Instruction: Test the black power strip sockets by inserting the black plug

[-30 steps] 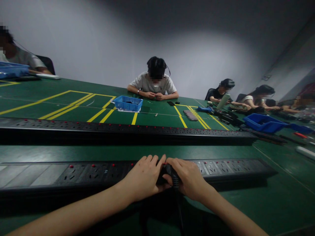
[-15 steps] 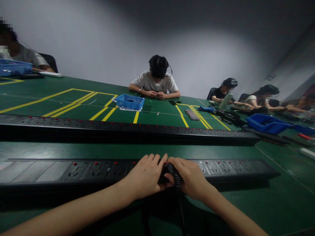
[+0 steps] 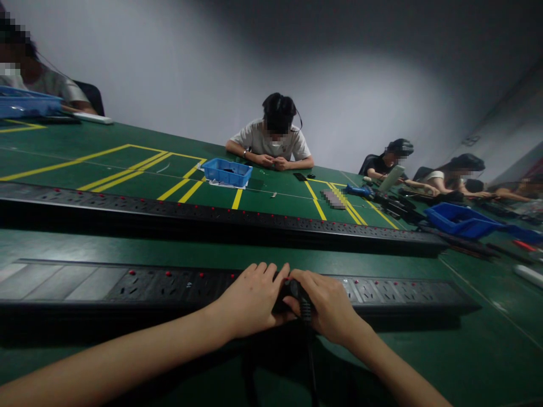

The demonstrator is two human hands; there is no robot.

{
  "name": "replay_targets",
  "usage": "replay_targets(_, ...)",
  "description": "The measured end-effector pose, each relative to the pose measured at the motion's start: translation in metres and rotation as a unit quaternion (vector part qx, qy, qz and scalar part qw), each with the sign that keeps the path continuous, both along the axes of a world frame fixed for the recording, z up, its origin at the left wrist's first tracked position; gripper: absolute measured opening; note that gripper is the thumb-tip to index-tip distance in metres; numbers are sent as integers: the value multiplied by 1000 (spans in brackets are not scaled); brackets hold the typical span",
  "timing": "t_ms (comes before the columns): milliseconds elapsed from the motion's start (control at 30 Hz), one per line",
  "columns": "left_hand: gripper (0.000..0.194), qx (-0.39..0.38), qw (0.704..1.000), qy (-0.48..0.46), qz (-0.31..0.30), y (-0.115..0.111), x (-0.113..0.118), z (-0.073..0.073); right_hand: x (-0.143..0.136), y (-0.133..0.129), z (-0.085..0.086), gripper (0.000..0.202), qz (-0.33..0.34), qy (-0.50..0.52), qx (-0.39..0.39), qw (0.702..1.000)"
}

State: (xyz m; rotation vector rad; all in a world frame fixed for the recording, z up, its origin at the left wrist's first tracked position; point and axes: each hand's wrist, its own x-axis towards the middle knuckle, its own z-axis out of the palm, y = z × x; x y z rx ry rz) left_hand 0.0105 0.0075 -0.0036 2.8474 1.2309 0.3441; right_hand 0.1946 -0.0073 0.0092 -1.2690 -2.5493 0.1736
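Note:
A long black power strip point(image 3: 169, 286) with red indicators and slotted sockets lies across the green table in front of me. At its middle, my right hand point(image 3: 328, 302) is closed around a black plug point(image 3: 303, 302), whose cord runs down toward me. The plug is at the strip's face; how deep it sits is hidden by my fingers. My left hand point(image 3: 252, 299) wraps over the strip just left of the plug, its fingers across the far edge and thumb on the near side.
A second long power strip point(image 3: 237, 221) lies parallel behind the first. Farther off stand a light blue bin point(image 3: 228, 173) and a darker blue bin point(image 3: 462, 219). Yellow tape lines mark the table. A person point(image 3: 275, 138) sits opposite; others sit at both sides.
The view has tilted slightly, so the left ends of the strips appear higher. Both hands keep the same hold on the strip and plug.

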Motion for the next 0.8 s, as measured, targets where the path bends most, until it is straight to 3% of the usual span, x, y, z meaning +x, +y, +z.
replay_targets(667, 74, 0, 1000, 3, 0, -1, 0, 0, -2, -1, -2, 30, -1, 18, 21, 1000)
replay_targets(800, 74, 6, 1000, 6, 0, -2, 0, 0, -4, -3, 1, 27, -15, 104, 0, 994)
